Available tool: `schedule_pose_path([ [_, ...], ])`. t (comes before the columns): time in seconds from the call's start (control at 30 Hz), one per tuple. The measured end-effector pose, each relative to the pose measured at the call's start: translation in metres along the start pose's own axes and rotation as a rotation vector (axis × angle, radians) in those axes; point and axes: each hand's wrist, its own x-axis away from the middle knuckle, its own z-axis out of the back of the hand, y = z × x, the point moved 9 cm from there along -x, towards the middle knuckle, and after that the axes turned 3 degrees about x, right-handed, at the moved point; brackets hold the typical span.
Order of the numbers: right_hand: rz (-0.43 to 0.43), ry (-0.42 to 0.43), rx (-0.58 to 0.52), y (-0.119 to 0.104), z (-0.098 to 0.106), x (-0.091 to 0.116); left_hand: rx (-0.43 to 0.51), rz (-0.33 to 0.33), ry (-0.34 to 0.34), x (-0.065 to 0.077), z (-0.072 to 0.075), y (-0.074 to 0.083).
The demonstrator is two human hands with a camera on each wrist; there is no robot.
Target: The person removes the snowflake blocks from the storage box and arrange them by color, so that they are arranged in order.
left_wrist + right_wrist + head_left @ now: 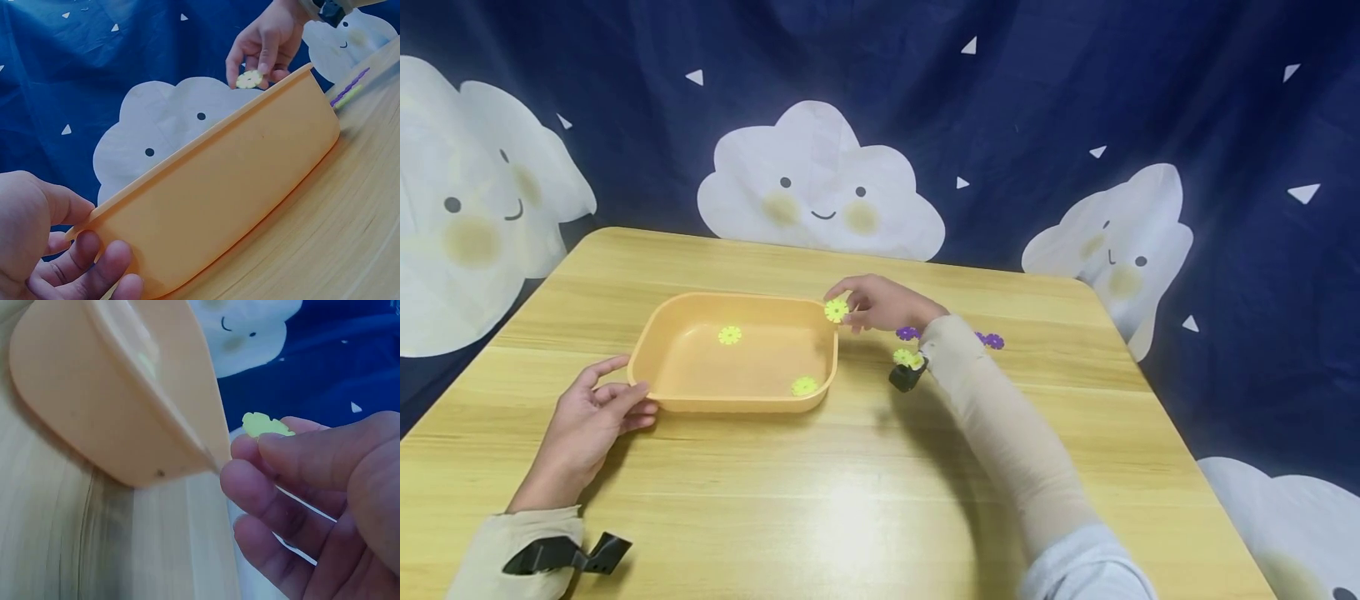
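An orange plastic basin [737,404] stands on the wooden table. My left hand [583,425] grips its near left corner, thumb over the rim and fingers against the outer wall, as the left wrist view also shows. At the basin's right rim my right hand [887,303] pinches a yellow flower-shaped plastic piece [837,311] between thumb and fingertips. In the right wrist view this yellow piece [265,424] appears nearly edge-on beside the rim. Inside the basin lie two more yellow flower pieces, one toward the back [730,335] and one at the near right [804,387].
Right of the basin, purple flower pieces [995,342] and yellow ones [904,357] lie on the table [760,500], partly hidden by the right forearm. Black straps with mounts sit on both wrists. A dark blue curtain [1000,108] with printed clouds hangs behind the table.
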Motion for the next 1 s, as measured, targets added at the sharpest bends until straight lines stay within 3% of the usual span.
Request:
schedule_pose_path([
  [0.33, -0.025, 0.094, -0.019, 0.035, 0.013, 0.035, -0.009, 0.014, 0.0, -0.001, 0.0, 0.0],
  [0.67, 0.022, 0.162, -0.026, 0.059, 0.018, 0.066, 0.005, 0.011, -0.016, 0.0, -0.001, 0.0],
  [0.8, -0.011, 0.17, -0.022, 0.069, 0.017, 0.079, 0.005, 0.011, -0.016, 0.001, -0.001, 0.001],
  [1.0, -0.03, 0.162, -0.121, 0.088, 0.013, 0.094, -0.001, 0.009, -0.015, 0.001, -0.001, 0.001],
])
